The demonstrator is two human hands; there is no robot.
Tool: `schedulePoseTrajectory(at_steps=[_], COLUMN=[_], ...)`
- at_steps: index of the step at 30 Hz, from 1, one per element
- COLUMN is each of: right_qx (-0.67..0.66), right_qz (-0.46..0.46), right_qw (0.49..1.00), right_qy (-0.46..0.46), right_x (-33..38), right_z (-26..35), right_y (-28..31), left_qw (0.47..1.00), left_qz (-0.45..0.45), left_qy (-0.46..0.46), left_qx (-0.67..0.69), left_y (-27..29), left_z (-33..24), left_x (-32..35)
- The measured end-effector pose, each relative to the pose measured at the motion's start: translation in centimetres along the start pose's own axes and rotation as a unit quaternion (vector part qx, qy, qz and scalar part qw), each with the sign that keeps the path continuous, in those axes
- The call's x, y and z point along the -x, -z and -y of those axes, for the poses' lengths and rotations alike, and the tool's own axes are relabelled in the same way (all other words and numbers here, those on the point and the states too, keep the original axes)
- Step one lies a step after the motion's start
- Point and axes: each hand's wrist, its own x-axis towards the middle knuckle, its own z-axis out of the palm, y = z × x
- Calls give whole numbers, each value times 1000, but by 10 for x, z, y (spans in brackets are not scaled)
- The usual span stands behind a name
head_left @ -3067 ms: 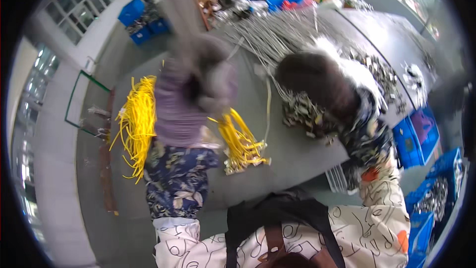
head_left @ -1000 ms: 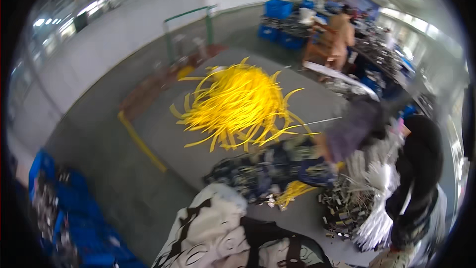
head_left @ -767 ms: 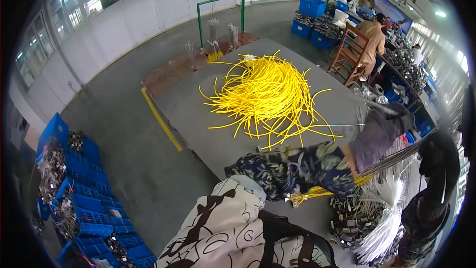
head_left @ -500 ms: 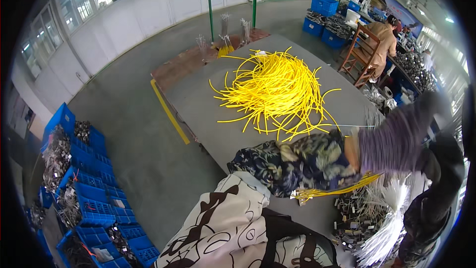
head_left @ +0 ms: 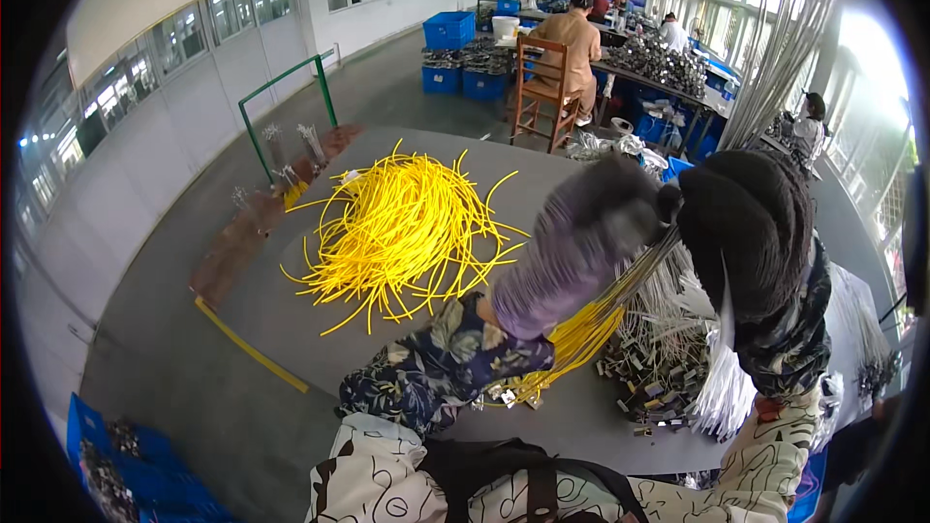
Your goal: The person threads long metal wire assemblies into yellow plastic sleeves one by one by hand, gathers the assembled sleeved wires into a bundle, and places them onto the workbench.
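My right hand (head_left: pixel 751 228), in a dark knit glove, is closed around a bundle of long thin grey cables (head_left: pixel 780 58). The cables rise steeply above it toward the upper right. Below the hands the bundle slants down into yellow sleeves (head_left: pixel 581 341), with small metal end pieces (head_left: pixel 502 394) near the table's front edge. My left hand (head_left: pixel 612 208), gloved in purple and black, is beside the bundle, touching or almost touching my right hand; its fingers are smeared by motion. A large loose heap of yellow tubes (head_left: pixel 402 223) lies on the grey table to the left.
Cables with metal end blocks (head_left: pixel 647 383) and white strands (head_left: pixel 722 383) pile up at the table's right. A green frame (head_left: pixel 281 87) stands past the far left corner. Blue crates (head_left: pixel 450 31), a wooden chair (head_left: pixel 544 87) and a seated co-worker (head_left: pixel 572 44) are behind.
My view has swung right, so the table and yellow heap appear farther left. Both hands now come together in front of me, and the upright cable bundle has come into view.
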Motion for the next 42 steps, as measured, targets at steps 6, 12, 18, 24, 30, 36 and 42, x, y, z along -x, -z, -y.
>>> schedulePoseTrajectory(at_steps=[6, 12, 18, 24, 30, 36, 42], right_qx=[-317, 143, -344, -175, -50, -17, -18], right_qz=[58, 122, -28, -167, -187, -186, -205], right_qw=[885, 981, 937, 970, 981, 982, 978], right_qy=[-336, -37, -58, -36, -1, 37, 43], right_x=[-2, 4, 26, 18, -1, -7, -20], right_z=[8, 2, -9, -2, 11, 22, 13], right_y=[9, 13, -11, -25, -27, -39, -40], left_qw=[995, 728, 757, 871, 849, 957, 922], left_qz=[62, 104, 79, 71, 10, 115, 101], left_qy=[78, -282, -231, -161, -232, 45, -89], left_qx=[-13, -616, -606, -458, -475, -263, -364], left_y=[23, 72, 32, 46, 24, 76, 52], left_z=[-10, -1, 45, 36, -28, 8, -1], left_x=[-17, -42, -41, -1, -6, 20, 12])
